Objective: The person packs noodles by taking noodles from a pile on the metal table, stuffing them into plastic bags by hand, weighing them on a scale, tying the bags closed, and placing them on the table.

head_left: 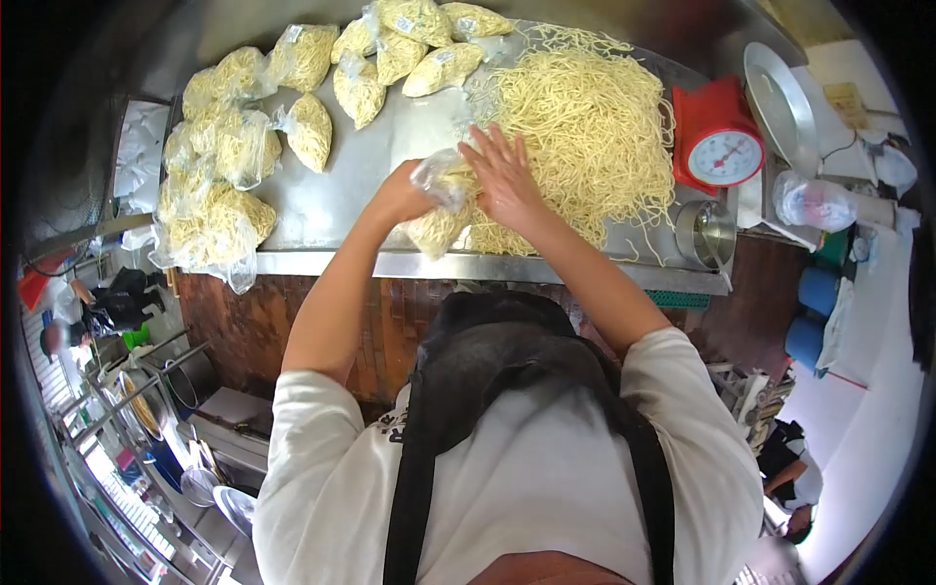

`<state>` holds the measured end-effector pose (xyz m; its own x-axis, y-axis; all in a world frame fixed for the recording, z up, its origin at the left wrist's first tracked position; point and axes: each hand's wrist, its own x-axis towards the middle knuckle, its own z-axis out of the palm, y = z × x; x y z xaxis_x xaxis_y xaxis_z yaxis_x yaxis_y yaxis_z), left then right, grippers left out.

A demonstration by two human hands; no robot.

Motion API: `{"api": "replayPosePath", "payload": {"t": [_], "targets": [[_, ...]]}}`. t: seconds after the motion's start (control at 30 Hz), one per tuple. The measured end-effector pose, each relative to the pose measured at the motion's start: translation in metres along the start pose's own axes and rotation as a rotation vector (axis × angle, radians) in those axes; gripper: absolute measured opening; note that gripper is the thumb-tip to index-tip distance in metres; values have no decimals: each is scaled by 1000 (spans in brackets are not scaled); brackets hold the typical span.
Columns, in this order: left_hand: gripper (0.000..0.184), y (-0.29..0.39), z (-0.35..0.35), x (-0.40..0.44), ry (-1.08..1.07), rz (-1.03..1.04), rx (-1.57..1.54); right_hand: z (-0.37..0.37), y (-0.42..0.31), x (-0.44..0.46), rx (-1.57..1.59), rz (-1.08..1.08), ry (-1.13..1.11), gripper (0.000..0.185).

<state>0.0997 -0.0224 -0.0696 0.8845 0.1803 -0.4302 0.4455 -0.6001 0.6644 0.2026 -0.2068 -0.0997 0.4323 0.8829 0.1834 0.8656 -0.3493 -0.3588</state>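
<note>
My left hand (398,195) grips a clear plastic bag (439,226) part filled with pale yellow noodles, near the front edge of the metal table. Its fingers are partly hidden behind the plastic. My right hand (505,183) is open, fingers stretched out and a little apart, just right of the bag's upper part. Whether its thumb touches the plastic I cannot tell. Beside and beyond my right hand spreads a large heap of loose noodles (590,132).
Filled noodle bags (310,134) lie at the table's left and back. On the right stand a red dial scale (720,146), a round metal pan (780,102) and a metal bowl (706,234). Other people appear at the far left and lower right. Metal racks (146,409) stand lower left.
</note>
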Motion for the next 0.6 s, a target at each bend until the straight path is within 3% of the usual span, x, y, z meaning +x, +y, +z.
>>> {"api": "replayPosePath", "payload": {"t": [0.1, 0.13, 0.23, 0.3, 0.43, 0.5, 0.57, 0.6], "targets": [[57, 40, -33, -51, 50, 2, 68, 1, 14, 28, 314, 116, -218, 46], [57, 42, -36, -63, 74, 3, 110, 10, 16, 34, 301, 165, 12, 24], [56, 24, -31, -83, 227, 47, 188, 17, 53, 55, 449, 373, -59, 18], [54, 5, -26, -86, 355, 166, 203, 33, 99, 62, 168, 418, 114, 20], [46, 22, -41, -101, 403, 279, 178, -26, 142, 85, 311, 797, 120, 29], [38, 24, -48, -91, 358, 453, 140, -32, 188, 93, 23, 687, 62, 28], [30, 22, -47, -77, 335, 537, 190, -20, 234, 99, 20, 677, 184, 29], [27, 16, -41, -70, 334, 534, 260, -27, 241, 101, 63, 720, 121, 38]]}}
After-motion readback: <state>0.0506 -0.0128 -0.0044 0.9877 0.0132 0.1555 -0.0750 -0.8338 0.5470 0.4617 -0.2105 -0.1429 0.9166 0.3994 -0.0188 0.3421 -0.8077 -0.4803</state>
